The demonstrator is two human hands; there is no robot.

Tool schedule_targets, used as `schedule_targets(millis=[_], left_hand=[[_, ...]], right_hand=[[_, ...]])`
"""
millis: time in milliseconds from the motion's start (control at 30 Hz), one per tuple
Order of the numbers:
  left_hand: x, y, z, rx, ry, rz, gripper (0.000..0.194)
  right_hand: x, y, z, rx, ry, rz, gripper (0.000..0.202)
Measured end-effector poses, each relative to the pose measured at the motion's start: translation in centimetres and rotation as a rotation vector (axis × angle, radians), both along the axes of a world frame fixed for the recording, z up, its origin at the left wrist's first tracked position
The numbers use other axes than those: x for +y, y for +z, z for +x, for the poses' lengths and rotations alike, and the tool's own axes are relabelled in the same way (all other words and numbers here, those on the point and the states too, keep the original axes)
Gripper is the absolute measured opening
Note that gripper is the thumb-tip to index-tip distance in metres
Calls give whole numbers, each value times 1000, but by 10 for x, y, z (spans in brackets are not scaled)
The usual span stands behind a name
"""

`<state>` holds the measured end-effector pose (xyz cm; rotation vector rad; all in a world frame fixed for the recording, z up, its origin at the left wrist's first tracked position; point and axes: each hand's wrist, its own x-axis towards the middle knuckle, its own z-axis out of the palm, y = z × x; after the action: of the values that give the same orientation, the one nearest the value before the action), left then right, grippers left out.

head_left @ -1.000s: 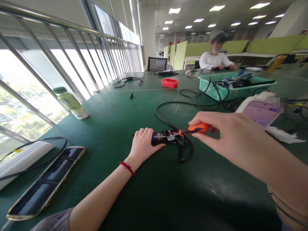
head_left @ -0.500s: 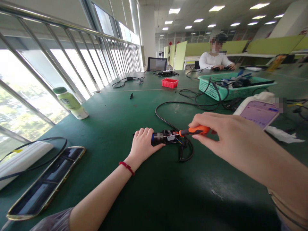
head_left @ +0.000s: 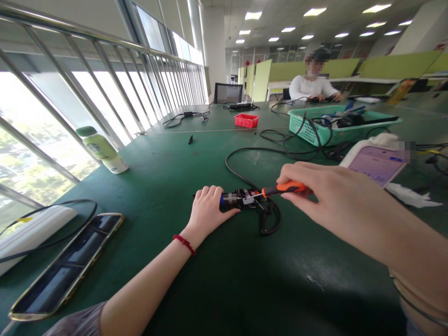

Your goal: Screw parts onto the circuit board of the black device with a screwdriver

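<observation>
My left hand (head_left: pixel 207 207) is closed around the left part of a dark cylindrical device (head_left: pixel 231 199) with a blue band, pressing it to the green table. At the device's right end the inside is exposed, with small coloured wires (head_left: pixel 261 204) and a pale metal-looking part. In my right hand (head_left: pixel 325 193) is a screwdriver (head_left: pixel 285 188) with an orange and black handle, pinched between thumb and fingers. Its thin shaft points left, and the tip is at the exposed end of the device; whether it sits in a screw is too small to tell.
A black cable (head_left: pixel 229 163) runs from the device to a green basket (head_left: pixel 315 133) of parts. A red tray (head_left: pixel 247 121), a green bottle (head_left: pixel 105 151), a phone (head_left: pixel 66 266) and a propped phone (head_left: pixel 373 163) stand around. Across the table sits a person (head_left: pixel 310 87).
My right hand and the screwdriver have shifted very slightly to the right. The left hand and the device look the same.
</observation>
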<state>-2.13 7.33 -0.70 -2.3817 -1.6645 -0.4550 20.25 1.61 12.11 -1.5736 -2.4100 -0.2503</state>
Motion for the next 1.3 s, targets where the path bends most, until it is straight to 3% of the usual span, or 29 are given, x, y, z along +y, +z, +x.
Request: schedule_targets(millis=[133, 200, 300, 433, 533, 700, 833, 933, 1033, 1133, 1300], left_hand=[[0, 0, 0, 10, 9, 2, 49], [0, 0, 1, 15, 11, 5, 49], [1, -1, 1, 13, 7, 6, 49], [1, -1, 0, 6, 8, 0, 48], [0, 0, 0, 10, 9, 1, 48], [1, -1, 0, 13, 5, 10, 48], [1, -1, 0, 25, 11, 9, 49], [0, 0, 1, 30, 15, 8, 49], [0, 1, 2, 27, 14, 5, 49], [0, 1, 2, 16, 11, 2, 49], [0, 0, 1, 5, 9, 3, 49]], right_hand=[[1, 0, -3, -5, -115, -69, 24], [1, -1, -4, -18, -122, -58, 24], [0, -2, -2, -25, -39, -6, 8], [1, -3, 0, 2, 38, 33, 12], [3, -2, 0, -17, -47, -4, 7], [3, 0, -4, -37, -140, -91, 27], [1, -1, -3, -18, -30, -14, 9], [1, -2, -2, 12, 53, 25, 11], [2, -2, -3, 5, -10, 5, 6], [2, -2, -5, -29, -76, -76, 22], [-1, -4, -3, -75, -9, -15, 16]])
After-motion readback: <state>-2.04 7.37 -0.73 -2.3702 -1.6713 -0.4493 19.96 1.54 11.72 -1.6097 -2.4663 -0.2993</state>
